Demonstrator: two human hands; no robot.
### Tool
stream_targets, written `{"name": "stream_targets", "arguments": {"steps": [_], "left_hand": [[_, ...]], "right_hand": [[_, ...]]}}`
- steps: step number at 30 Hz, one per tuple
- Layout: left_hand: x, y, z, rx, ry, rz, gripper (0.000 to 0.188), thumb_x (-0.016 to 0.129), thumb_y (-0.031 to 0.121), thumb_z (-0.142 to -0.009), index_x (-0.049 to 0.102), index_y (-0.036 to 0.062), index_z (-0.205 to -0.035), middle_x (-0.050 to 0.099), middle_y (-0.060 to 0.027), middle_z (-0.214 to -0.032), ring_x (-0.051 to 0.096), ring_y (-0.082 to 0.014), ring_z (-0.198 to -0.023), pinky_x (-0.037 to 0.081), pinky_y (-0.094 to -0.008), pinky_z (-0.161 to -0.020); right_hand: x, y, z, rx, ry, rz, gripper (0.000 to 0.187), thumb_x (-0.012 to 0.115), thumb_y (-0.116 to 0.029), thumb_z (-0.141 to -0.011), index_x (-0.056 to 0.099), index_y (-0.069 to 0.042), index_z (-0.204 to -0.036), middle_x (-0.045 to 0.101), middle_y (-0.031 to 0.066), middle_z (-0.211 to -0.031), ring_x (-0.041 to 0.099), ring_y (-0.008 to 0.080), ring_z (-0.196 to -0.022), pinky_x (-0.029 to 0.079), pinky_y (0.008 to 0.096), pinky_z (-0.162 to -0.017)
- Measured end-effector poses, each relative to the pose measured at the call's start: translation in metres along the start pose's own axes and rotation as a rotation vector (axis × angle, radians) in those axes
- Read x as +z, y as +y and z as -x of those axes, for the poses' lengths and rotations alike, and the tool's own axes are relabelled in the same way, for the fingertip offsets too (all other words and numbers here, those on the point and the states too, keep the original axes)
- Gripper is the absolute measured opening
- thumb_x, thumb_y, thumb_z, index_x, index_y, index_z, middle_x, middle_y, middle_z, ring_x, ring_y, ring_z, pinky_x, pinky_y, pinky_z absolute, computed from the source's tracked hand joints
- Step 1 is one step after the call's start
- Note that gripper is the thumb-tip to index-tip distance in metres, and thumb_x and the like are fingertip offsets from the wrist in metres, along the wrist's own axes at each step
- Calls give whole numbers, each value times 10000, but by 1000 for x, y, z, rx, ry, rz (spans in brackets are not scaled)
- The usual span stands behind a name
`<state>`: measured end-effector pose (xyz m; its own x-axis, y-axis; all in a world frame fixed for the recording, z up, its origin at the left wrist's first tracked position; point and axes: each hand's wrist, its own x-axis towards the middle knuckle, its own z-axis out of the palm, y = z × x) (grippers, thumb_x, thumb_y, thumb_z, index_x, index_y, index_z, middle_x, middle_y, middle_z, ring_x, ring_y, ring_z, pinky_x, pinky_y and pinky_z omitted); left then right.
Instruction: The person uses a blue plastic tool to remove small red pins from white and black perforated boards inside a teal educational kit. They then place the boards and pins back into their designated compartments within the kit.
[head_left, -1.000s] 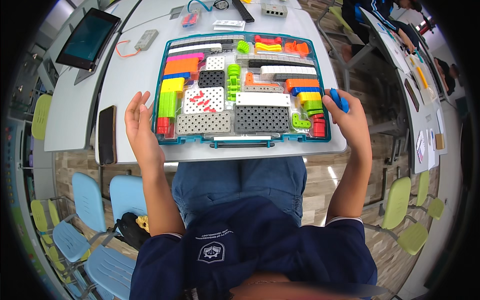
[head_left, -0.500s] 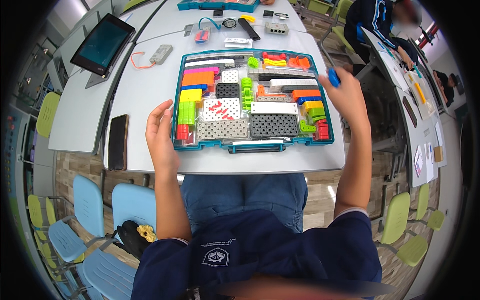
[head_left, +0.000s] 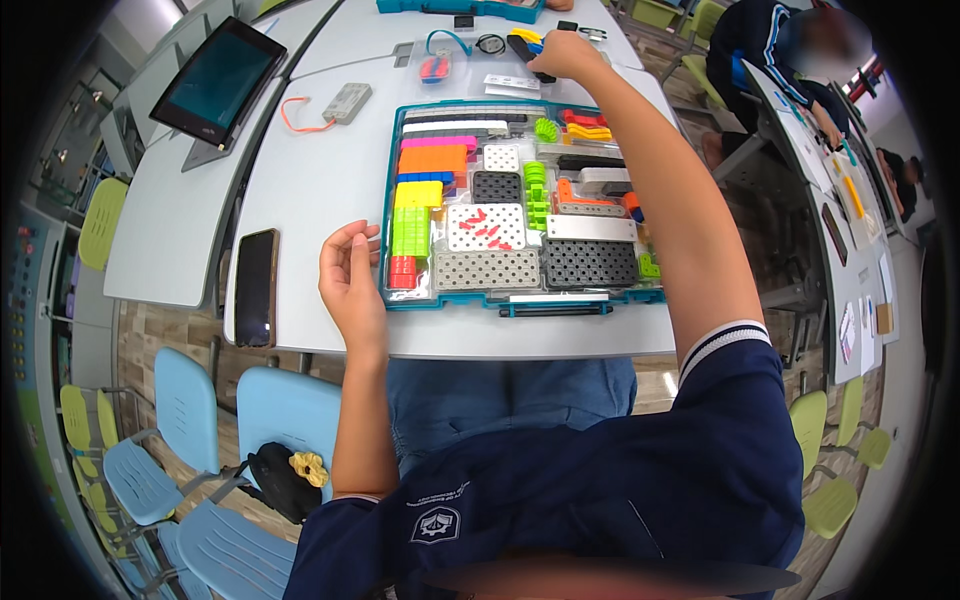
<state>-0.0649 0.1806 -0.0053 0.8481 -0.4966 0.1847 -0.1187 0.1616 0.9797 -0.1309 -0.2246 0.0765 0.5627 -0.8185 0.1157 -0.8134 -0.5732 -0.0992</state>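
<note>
A teal-framed case (head_left: pixel 392 215) of colourful plastic building parts lies on the white table in front of me. Beside its left edge, my left hand (head_left: pixel 352 285) is held with loosely bent fingers and nothing in it. My right hand (head_left: pixel 572 58) reaches beyond the far side of the case, its fingers closed by a small blue piece (head_left: pixel 536 48), mostly covered by them. Right under those fingers are a black bar-shaped piece (head_left: pixel 520 47) and yellow parts (head_left: pixel 524 35). My right forearm hides part of the case's right side. Small red pins (head_left: pixel 487 231) lie on a white perforated plate.
A phone (head_left: pixel 257 288) lies at the left table edge. Farther back are a grey box with an orange cable (head_left: pixel 348 103), a tablet on a stand (head_left: pixel 220 80) and a white folded paper (head_left: pixel 512 86). A person works at a table on the right.
My right hand has swung from the case's right side forward and left to the parts beyond it, carrying the blue piece. My left hand stays beside the case. The view has shifted slightly.
</note>
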Motion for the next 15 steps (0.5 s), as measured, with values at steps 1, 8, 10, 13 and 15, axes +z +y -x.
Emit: {"name": "stream_targets", "arguments": {"steps": [1, 8, 10, 13, 15], "left_hand": [[0, 1, 0, 8, -3, 3, 223, 532, 157, -1085, 621, 1, -1217, 688, -92, -1144, 625, -116, -1031, 495, -273, -921], [1, -2, 0, 19, 3, -19, 226, 555, 154, -1069, 633, 8, -1223, 696, -88, -1138, 621, -117, -1018, 489, -285, -917], [0, -3, 0, 15, 7, -18, 229, 562, 154, -1064, 636, 9, -1226, 699, -90, -1140, 623, -123, -1024, 488, -291, -915], [0, -6, 0, 25, 17, -14, 227, 558, 145, -1063, 633, 5, -1225, 695, -101, -1148, 628, -138, -1042, 491, -302, -926], [-1, -7, 0, 73, 16, -4, 225, 553, 137, -1063, 631, 1, -1225, 692, -109, -1154, 632, -151, -1053, 493, -310, -937]], "right_hand": [[4, -4, -2, 25, 8, 3, 414, 699, -288, -808, 761, -75, -1157, 742, 168, -1188, 726, 321, -1084, 579, 416, -911], [5, 1, -11, 69, -20, 87, 460, 801, -205, -695, 773, -120, -1147, 744, 131, -1200, 728, 291, -1103, 588, 410, -887], [5, 7, -12, 93, -27, 44, 500, 846, -207, -635, 778, -122, -1123, 754, 126, -1159, 734, 288, -1082, 592, 399, -873], [-6, 25, -10, 119, 17, -31, 518, 887, -263, -597, 765, -79, -1066, 762, 124, -1116, 746, 257, -1007, 585, 381, -844], [-20, 48, 0, 11, 16, -2, 482, 850, -352, -671, 760, -22, -1010, 762, 168, -1015, 727, 296, -905, 579, 410, -767]]}}
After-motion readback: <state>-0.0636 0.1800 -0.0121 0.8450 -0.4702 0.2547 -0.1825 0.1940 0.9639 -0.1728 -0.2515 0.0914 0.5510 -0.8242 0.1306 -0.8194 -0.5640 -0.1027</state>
